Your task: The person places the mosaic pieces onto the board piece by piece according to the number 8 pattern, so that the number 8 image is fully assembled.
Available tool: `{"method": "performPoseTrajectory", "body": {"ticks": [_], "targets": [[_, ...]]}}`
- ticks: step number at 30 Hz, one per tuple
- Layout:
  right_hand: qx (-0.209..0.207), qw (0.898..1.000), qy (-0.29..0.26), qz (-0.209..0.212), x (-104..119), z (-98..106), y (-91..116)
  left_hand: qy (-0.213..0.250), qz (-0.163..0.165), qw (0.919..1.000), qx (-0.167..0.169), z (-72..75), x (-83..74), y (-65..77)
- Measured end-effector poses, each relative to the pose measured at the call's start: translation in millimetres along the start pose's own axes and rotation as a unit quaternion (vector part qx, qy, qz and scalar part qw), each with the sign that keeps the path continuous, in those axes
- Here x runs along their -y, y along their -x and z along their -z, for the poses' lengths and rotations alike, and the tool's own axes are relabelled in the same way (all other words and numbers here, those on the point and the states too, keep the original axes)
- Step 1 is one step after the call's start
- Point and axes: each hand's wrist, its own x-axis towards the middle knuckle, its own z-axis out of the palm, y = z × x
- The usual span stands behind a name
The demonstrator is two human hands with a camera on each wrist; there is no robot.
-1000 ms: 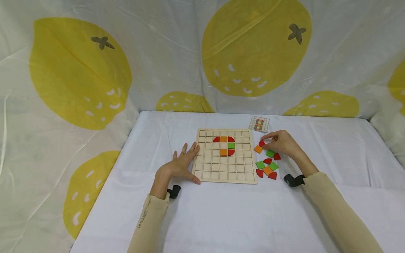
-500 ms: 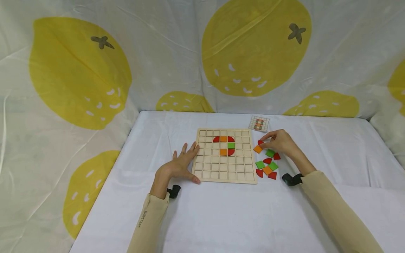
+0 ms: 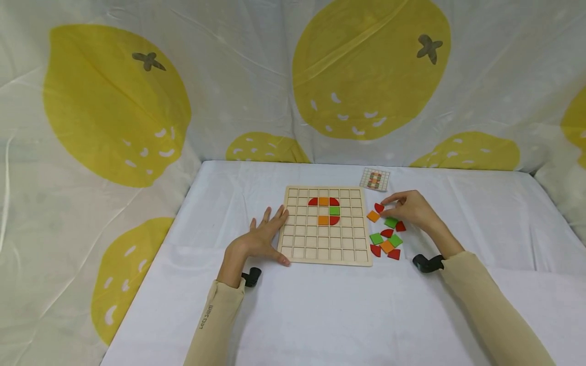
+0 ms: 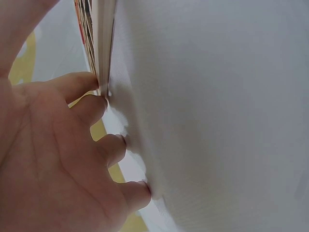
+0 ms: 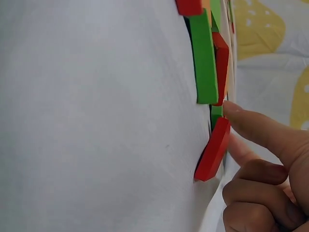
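Note:
My left hand [image 3: 256,240] lies spread at the left side of a pale wooden grid board [image 3: 304,242]; its fingertips and thumb touch the rim. The board carries red quarter-circle tiles [image 3: 334,220], orange square tiles [image 3: 323,220] and one green square tile [image 3: 334,210], together in a hook shape. To the right of the board, thumb and index finger of my right hand [image 3: 412,207] pinch a red quarter-circle tile [image 3: 379,208] low at the cloth. In the right wrist view the other fingers [image 5: 251,217] are curled, and the pinched tile is hidden.
Several loose tiles, among them a green square [image 3: 376,239] and an orange square [image 3: 387,246], lie right of the board. A small pattern card [image 3: 375,179] lies behind them. White cloth [image 3: 329,315] covers the table; a lemon-print curtain [image 3: 247,101] stands behind.
My right hand shifted slightly left with the red quarter-circle tile, then back right, the tile moving along with it. The left hand and the board have stayed in place.

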Motion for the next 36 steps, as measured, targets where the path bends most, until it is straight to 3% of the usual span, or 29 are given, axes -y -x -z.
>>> {"method": "performPoseTrajectory", "body": {"ticks": [11,24,31,36], "targets": [[0.011,1.0,0.016,0.023,5,0,-1,-0.001,0.001,1.0,0.0,0.8,0.4,-0.2],[-0.006,0.999,-0.029,0.024,-4,-3,-6,0.003,0.001,1.0,-0.004,0.4,-1.0,0.0],[0.003,0.999,-0.026,0.04,10,-4,0,-0.002,0.004,1.0,-0.003,-0.4,-0.3,-0.5],[0.018,0.997,-0.051,0.057,31,-16,7,-0.001,0.002,1.0,-0.004,-0.8,1.4,-1.0]]}}
